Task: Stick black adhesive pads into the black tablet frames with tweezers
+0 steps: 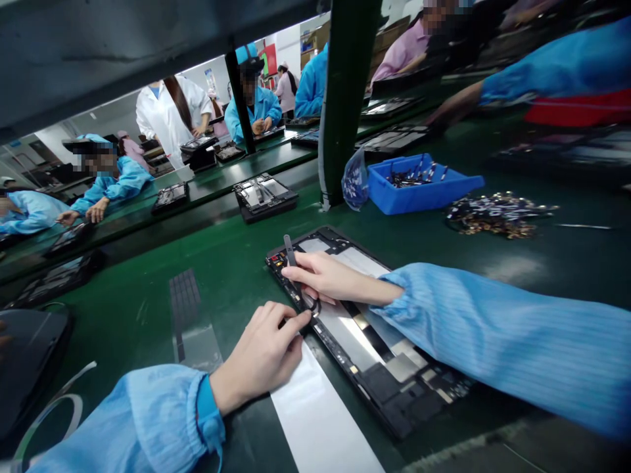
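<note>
An opened tablet [374, 355] lies back-up on the green bench, its boards and metal plate exposed. My right hand [328, 279] rests on it and is closed round black tweezers [292, 263] that point toward the tablet's left edge. My left hand [263, 351] is curled at that same edge, index finger pressing down on a small part beside the tweezers' tip. Both arms wear light blue sleeves.
A blue bin [419, 187] of small parts and a plastic bag [353, 180] stand behind the tablet by a green post [345, 98]. Loose flex parts [495, 215] lie to the right. Another open tablet [263, 196] sits farther back. Co-workers in blue sit along the conveyor at left.
</note>
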Demonstrator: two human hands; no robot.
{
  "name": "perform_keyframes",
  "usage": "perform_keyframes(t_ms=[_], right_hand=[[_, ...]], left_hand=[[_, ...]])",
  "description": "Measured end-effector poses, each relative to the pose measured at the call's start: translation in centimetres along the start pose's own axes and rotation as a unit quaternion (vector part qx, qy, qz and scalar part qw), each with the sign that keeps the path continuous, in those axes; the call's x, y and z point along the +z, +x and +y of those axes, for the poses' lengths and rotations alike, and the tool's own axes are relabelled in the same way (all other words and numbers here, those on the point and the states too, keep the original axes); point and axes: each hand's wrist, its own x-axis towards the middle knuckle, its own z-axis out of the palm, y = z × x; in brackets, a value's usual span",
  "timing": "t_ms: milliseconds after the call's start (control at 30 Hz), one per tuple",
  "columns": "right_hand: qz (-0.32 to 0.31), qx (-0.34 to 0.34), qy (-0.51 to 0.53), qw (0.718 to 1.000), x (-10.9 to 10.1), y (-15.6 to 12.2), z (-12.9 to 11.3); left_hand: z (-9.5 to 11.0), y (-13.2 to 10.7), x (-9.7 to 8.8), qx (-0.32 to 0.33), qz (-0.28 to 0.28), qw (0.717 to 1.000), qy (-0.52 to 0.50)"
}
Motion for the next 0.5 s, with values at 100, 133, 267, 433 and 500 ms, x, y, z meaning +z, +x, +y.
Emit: perform_keyframes(t_ms=[100,133,267,433,500], right_hand=[[0.005,-0.005,-0.011,1.000,0.1,0.0,-0.2],[0.008,-0.003,-0.011,1.000,0.1,0.0,-0.3],[0.017,0.028,0.021,0.999,0.1,-0.1,-0.2],[0.015,0.054,0.056,0.997,0.1,-0.1,0.3],[0.012,0.050,0.067,0.996,0.2,0.0,0.6]], left_hand=[[0.2,-0.1,0.1,0.010,-0.006,0.998,0.056],[0.3,-0.1,0.2,0.008,-0.010,0.997,0.079],[0.8,0.2,0.4,0.001,-0.041,0.987,0.158],[2.0,0.3,0.1,0.066,-0.063,0.980,0.177],[2.2,0.2,0.0,0.079,-0.068,0.980,0.170]])
